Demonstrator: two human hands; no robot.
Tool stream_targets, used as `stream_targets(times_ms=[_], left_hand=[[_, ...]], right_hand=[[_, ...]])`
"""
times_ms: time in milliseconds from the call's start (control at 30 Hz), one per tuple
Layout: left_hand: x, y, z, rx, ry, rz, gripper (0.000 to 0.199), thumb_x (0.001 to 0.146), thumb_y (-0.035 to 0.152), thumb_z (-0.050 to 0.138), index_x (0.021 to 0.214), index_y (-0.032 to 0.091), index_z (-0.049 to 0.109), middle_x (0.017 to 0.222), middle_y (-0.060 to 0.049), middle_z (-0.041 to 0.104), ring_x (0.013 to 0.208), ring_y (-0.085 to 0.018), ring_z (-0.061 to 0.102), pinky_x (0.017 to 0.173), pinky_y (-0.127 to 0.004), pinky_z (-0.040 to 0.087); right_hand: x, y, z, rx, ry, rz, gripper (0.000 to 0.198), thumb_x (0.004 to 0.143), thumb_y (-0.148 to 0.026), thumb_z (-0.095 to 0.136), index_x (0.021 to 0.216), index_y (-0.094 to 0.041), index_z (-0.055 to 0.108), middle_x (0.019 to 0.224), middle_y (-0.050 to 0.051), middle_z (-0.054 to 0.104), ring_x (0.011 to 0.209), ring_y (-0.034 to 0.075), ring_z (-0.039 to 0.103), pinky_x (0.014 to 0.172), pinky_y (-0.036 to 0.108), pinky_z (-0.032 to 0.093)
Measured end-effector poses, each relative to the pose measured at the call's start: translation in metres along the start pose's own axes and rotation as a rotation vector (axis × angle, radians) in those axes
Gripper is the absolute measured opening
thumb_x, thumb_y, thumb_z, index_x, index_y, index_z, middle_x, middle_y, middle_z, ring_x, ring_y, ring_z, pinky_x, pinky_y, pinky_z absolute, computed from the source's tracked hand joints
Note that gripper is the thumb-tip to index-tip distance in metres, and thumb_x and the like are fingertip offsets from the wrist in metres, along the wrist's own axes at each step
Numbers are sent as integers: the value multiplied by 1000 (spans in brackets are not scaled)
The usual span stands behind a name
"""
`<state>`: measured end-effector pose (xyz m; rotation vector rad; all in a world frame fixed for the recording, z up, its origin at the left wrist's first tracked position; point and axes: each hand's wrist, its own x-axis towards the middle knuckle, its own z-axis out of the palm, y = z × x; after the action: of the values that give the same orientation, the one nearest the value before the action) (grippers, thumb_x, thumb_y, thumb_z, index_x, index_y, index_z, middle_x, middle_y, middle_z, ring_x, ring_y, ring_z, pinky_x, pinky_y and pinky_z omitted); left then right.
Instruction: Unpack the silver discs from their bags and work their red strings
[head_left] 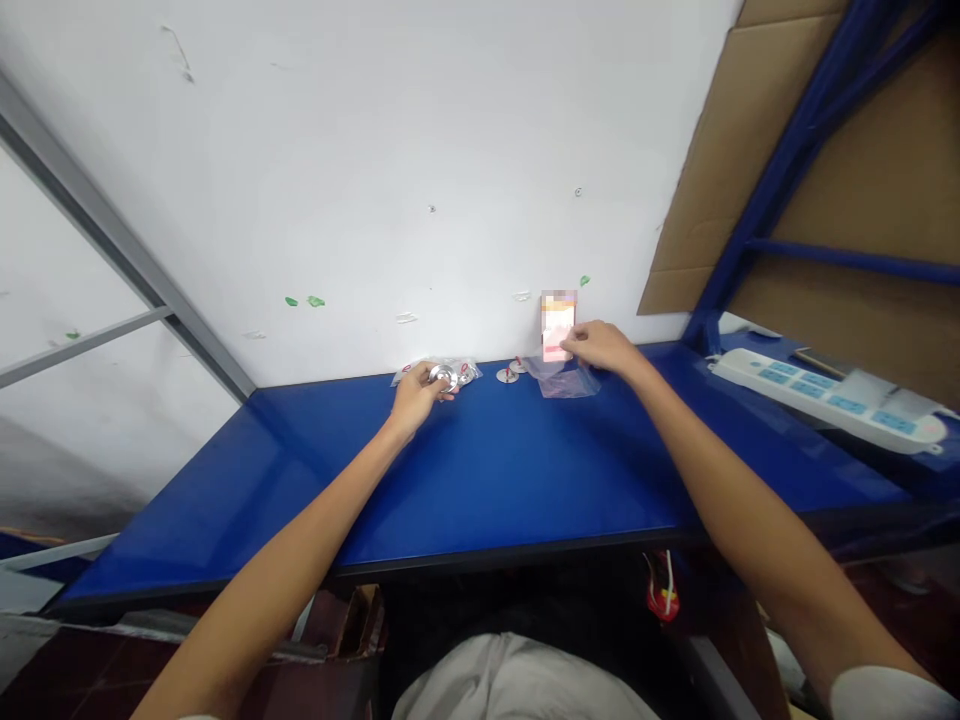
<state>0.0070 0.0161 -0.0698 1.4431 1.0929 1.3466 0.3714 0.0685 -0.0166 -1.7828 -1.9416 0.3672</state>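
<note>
A glossy blue table (480, 480) with a dark front edge runs along a white wall (480, 140), which is scuffed, dotted with a couple of screws and flecked with green scraps. A grey frame (112, 215) slants down at the left; at the right stand cardboard (697, 170) and blue bars (784, 170), with a white power strip (825, 392) on the tabletop below them. At the table's back edge the left hand (414, 398) pinches a shiny metal disc (443, 377) between thumb and fingers, just in front of a clear bag (469, 366). The right hand (602, 346) has its bent fingers at the lit phone (555, 322) propped upright by the wall (whether they grip or merely touch, I cannot tell). Below the phone lies another bag (570, 384), with two small discs (508, 376) just to its left
</note>
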Motion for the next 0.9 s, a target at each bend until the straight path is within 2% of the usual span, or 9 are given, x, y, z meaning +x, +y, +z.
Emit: stream_targets(times_ms=[67, 133, 300, 367, 500, 600, 700, 800, 900], left_hand=[[1, -2, 0, 13, -8, 2, 23, 82, 25, 78, 100, 16, 66, 99, -8, 76, 87, -23, 79, 74, -34, 65], [2, -4, 0, 30, -14, 1, 23, 82, 24, 77, 100, 16, 66, 99, -8, 76, 86, -23, 79, 73, -33, 64], [2, -5, 2, 65, -27, 15, 24, 81, 24, 77, 100, 16, 66, 96, -7, 75, 84, -23, 79, 71, -33, 64], [1, -4, 3, 75, -38, 24, 25, 81, 25, 77, 102, 16, 66, 99, -7, 76, 84, -23, 79, 72, -33, 64], [-3, -1, 6, 97, -50, 40, 25, 83, 26, 77, 102, 16, 66, 97, -7, 76, 84, -23, 79, 71, -33, 64], [-3, -1, 7, 94, -48, 53, 25, 82, 27, 78, 101, 16, 66, 95, -8, 76, 82, -23, 79, 69, -33, 64], [-1, -1, 5, 86, -43, 65, 24, 81, 25, 78, 100, 16, 66, 92, -7, 76, 80, -23, 78, 67, -33, 63], [1, 0, 2, 83, -39, 75, 24, 82, 25, 78, 101, 17, 66, 91, -6, 75, 80, -22, 78, 67, -33, 64], [2, 0, -1, 95, -29, 81, 23, 82, 24, 78, 100, 17, 66, 89, -6, 75, 80, -23, 78, 67, -33, 64]], right_hand=[[2, 12, -9, -243, -120, 32, 29, 88, -45, 68, 82, -17, 76, 73, 8, 76, 70, 24, 71, 63, 29, 45], [2, 17, -11, -385, -211, 47, 34, 86, -51, 70, 84, -18, 77, 80, 11, 77, 77, 26, 73, 67, 31, 47], [-8, 3, -4, -540, -181, 91, 47, 84, -58, 72, 107, -17, 79, 105, 18, 79, 99, 33, 75, 77, 35, 52], [-13, -4, -4, -524, -227, 130, 42, 86, -53, 72, 105, -16, 79, 94, 17, 80, 91, 31, 77, 77, 35, 53], [-14, -7, -7, -368, -369, 183, 24, 87, -41, 73, 92, -18, 77, 67, 8, 76, 62, 23, 74, 68, 32, 54], [-8, 0, -4, -221, -344, 150, 13, 83, -30, 78, 82, -18, 76, 63, 6, 75, 55, 20, 71, 61, 28, 53], [-2, 9, 1, -104, -302, 98, 12, 81, -28, 80, 78, -17, 76, 65, 7, 75, 52, 18, 69, 57, 26, 52], [2, 17, 3, -6, -234, 88, 15, 80, -22, 80, 93, -16, 78, 66, 4, 76, 51, 16, 69, 55, 24, 53], [4, 25, -1, -4, -215, 131, 40, 77, -15, 79, 117, -15, 74, 66, 3, 76, 53, 18, 71, 54, 24, 53]])
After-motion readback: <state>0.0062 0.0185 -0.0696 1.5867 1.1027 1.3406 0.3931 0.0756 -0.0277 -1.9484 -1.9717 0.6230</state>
